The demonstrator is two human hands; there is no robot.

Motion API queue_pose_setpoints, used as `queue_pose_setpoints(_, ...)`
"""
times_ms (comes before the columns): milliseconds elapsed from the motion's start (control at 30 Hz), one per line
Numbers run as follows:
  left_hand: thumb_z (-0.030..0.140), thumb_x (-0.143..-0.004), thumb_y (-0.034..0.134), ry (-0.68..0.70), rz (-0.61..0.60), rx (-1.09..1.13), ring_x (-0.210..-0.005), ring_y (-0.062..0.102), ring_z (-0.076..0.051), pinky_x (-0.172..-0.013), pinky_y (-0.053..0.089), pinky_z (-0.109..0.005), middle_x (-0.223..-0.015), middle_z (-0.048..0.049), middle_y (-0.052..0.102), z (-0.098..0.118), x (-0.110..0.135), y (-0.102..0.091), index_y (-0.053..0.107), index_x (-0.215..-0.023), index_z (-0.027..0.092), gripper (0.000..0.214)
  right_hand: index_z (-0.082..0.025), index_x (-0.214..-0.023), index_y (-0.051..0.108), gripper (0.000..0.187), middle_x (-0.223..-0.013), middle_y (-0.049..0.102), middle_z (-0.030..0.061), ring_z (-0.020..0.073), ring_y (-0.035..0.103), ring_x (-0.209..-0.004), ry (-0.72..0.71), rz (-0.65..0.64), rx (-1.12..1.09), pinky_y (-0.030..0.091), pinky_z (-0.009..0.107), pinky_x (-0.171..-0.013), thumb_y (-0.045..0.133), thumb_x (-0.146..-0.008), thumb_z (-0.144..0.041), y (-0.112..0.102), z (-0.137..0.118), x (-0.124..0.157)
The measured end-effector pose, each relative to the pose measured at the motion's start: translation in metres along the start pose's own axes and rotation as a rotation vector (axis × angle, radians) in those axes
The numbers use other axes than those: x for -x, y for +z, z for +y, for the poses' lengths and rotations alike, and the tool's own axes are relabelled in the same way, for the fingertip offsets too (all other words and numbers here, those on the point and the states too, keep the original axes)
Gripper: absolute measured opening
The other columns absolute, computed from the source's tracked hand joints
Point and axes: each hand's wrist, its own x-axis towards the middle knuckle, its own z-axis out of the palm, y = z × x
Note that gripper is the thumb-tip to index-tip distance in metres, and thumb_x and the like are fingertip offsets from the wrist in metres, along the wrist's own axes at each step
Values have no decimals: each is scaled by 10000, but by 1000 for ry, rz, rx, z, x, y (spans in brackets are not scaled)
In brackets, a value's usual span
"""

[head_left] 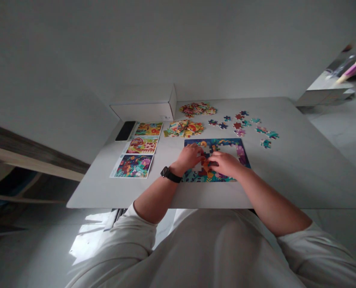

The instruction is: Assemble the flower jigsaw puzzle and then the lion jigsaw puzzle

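A colourful jigsaw puzzle [222,179], partly assembled, lies near the front of the white table, with gaps inside its border. Over its left part is my left hand [190,156], its fingers bent and closed at an orange-brown puzzle piece [205,164]. From the other side my right hand [225,163] reaches the same spot, thumb and fingers pinched on that piece. My fingers hide part of the piece and the pieces around it. A black watch [171,175] is on my left wrist.
Loose puzzle pieces [237,125] are scattered behind the puzzle. Two piles of pieces [185,128] [197,108] lie further left. Three picture cards [134,166], a black phone [126,131] and a white box [143,108] occupy the left side. A wall [225,48] rises behind the table [291,160].
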Motion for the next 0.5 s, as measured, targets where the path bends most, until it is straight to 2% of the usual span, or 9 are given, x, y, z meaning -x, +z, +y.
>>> queue_pose_setpoints(300,302,-994,729,-25,-6,-64,-1168,683,-298,-1094,526,-441,-1215,-125,735,11,4,-2,766,-1138,188,188,-253,-1196,832,227,-1193,728,79,233,724,-1019,13,-25,31,484,302,-840,710,-1010,-303,0,-1,-2)
queue_pose_setpoints(500,282,-999,722,11,12,-44,-1172,690,-301,-1085,529,-444,-1201,-129,744,8,7,-6,764,-1125,182,166,-249,-1176,830,209,-1188,738,79,234,731,-1030,3,-16,32,493,295,-839,731,-999,-300,1,-1,-1)
